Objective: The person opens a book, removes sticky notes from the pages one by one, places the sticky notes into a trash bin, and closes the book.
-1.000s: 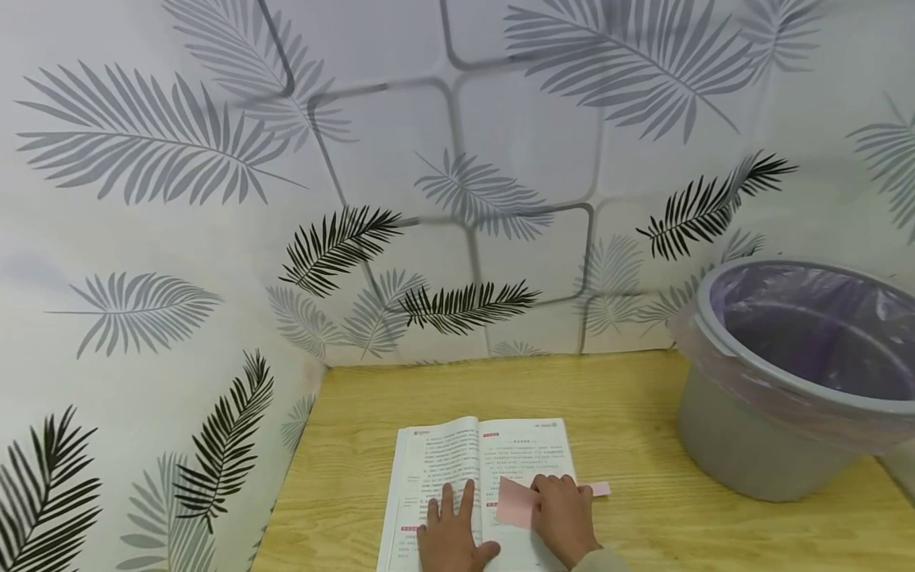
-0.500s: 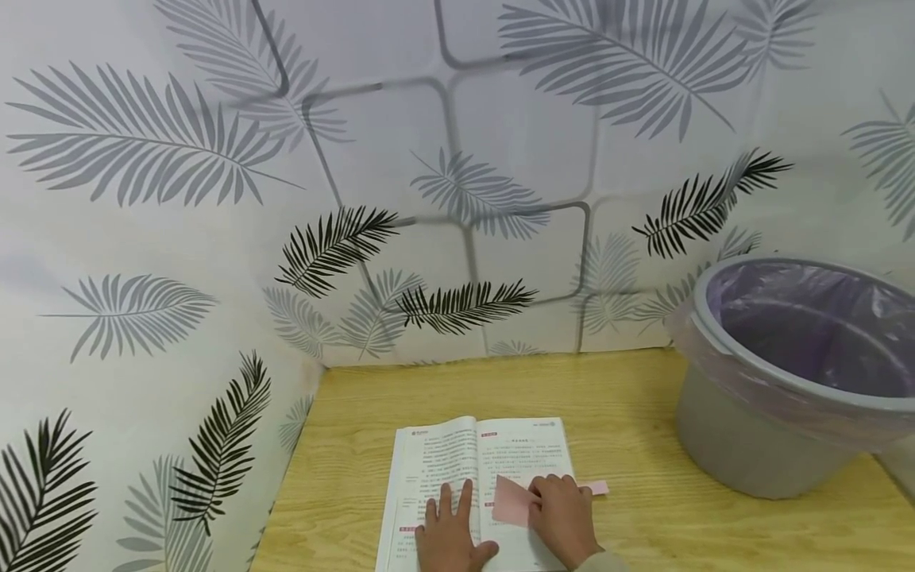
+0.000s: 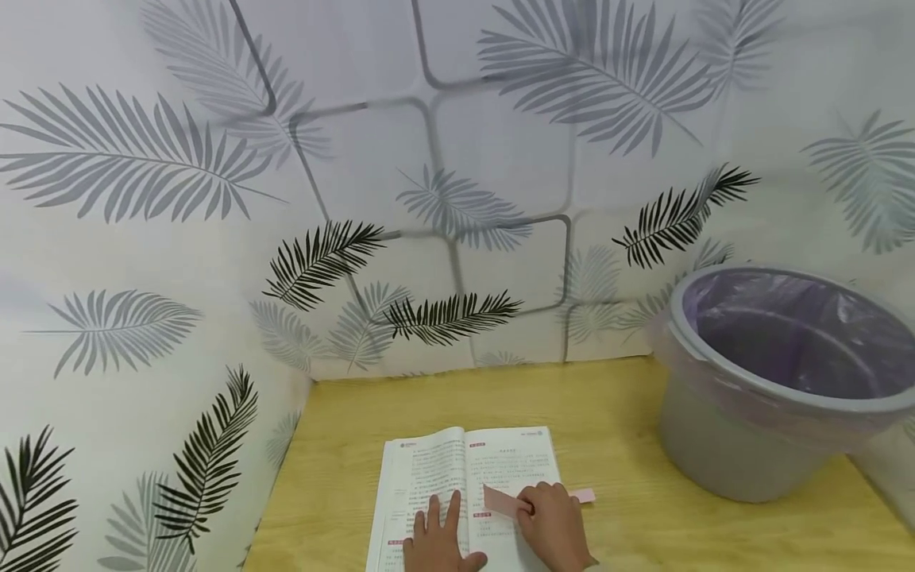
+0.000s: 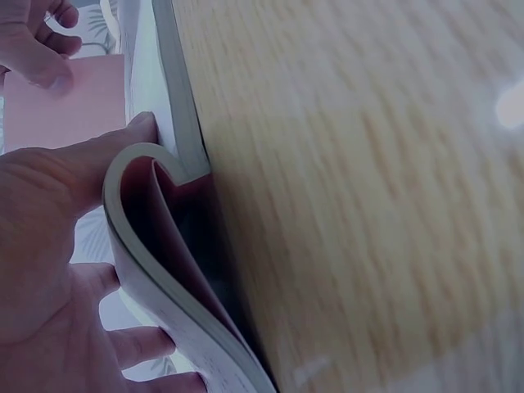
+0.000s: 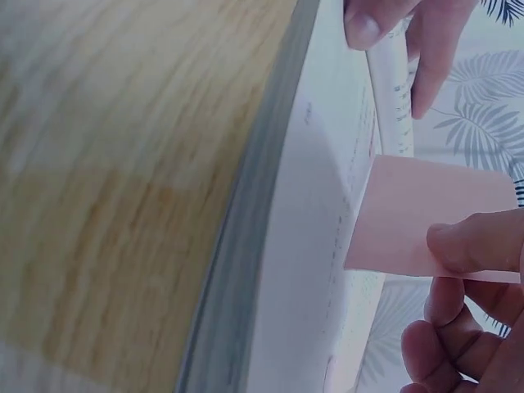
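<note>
An open book (image 3: 509, 461) with printed text lies on the wooden table. Fingers spread, my left hand (image 3: 438, 546) rests on its left page, the thumb reaching across the gutter in the head view. My right hand (image 3: 554, 524) pinches a pink strip of paper (image 3: 503, 502) between thumb and curled fingers over the right page. One end of the strip sticks out left of that hand and the other out to its right. In the right wrist view the pink paper (image 5: 426, 213) stands up from the page, its near edge at or close to the paper surface.
A grey bin (image 3: 736, 437) lined with a translucent purple bag stands at the right of the table (image 3: 429, 401). Leaf-patterned wall covering (image 3: 343, 167) rises behind and to the left.
The head view has shifted, so the scene sits further left and slightly lower. The pink strip has tilted and now looks narrower. Left hand stays on the page.
</note>
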A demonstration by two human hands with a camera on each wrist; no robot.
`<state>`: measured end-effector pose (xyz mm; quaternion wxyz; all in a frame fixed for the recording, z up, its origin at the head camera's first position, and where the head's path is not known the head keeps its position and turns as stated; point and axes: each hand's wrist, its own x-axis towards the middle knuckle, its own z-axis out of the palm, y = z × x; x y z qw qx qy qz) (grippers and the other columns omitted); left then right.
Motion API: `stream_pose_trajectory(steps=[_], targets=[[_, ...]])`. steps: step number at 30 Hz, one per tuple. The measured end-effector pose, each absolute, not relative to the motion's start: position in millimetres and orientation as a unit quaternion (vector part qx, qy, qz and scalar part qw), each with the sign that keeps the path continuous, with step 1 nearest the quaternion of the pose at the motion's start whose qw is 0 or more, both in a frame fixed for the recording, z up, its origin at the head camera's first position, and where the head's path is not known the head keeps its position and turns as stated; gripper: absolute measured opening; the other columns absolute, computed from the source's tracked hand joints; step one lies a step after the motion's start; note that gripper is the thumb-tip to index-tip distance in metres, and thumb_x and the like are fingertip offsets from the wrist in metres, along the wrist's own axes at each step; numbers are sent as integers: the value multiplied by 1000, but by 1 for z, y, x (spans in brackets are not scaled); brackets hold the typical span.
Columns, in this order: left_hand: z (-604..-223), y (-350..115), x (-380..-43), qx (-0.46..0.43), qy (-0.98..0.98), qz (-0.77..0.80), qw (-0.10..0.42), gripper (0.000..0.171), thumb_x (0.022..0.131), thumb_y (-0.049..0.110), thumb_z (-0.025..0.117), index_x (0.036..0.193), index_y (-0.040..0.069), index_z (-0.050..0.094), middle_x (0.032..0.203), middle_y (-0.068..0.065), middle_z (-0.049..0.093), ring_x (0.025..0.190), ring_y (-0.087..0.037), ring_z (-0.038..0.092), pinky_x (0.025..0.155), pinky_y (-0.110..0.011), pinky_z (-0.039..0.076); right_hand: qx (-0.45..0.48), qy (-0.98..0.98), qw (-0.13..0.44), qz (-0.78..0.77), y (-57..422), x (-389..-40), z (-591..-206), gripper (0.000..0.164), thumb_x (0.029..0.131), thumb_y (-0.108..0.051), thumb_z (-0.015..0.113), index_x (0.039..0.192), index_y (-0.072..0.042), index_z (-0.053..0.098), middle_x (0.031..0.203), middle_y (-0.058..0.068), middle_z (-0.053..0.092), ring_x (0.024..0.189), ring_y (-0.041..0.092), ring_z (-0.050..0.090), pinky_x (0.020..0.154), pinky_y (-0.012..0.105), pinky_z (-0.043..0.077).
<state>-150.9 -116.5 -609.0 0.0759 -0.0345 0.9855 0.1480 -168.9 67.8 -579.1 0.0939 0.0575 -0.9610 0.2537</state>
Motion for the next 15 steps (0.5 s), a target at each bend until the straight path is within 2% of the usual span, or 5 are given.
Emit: stream_pose_trajectory(steps=[4, 10, 15], targets=[[-605, -116, -153, -36, 986, 146, 78, 98, 64, 61, 75, 145, 19, 37, 146, -20, 41, 127, -47, 39, 92, -69, 38, 52, -958, 112, 259, 69, -169, -575, 8, 74, -16, 72, 69, -19, 66, 62, -9, 49, 63, 13, 40, 57, 32, 30], [-607, -114, -154, -38, 986, 142, 82, 100, 64, 62, 74, 145, 20, 36, 147, -19, 39, 129, -47, 38, 94, -70, 36, 53, -950, 142, 274, 75, -168, -566, 5, 75, -14, 71, 71, -15, 67, 63, -7, 52, 63, 14, 44, 55, 31, 32], [-608, -114, -153, -33, 987, 138, 73, 99, 64, 63, 73, 145, 19, 36, 146, -19, 40, 128, -46, 39, 94, -68, 37, 57, -942, 163, 290, 79, -166, -558, 9, 77, -11, 69, 70, -17, 66, 64, -7, 54, 65, 13, 47, 55, 29, 33]])
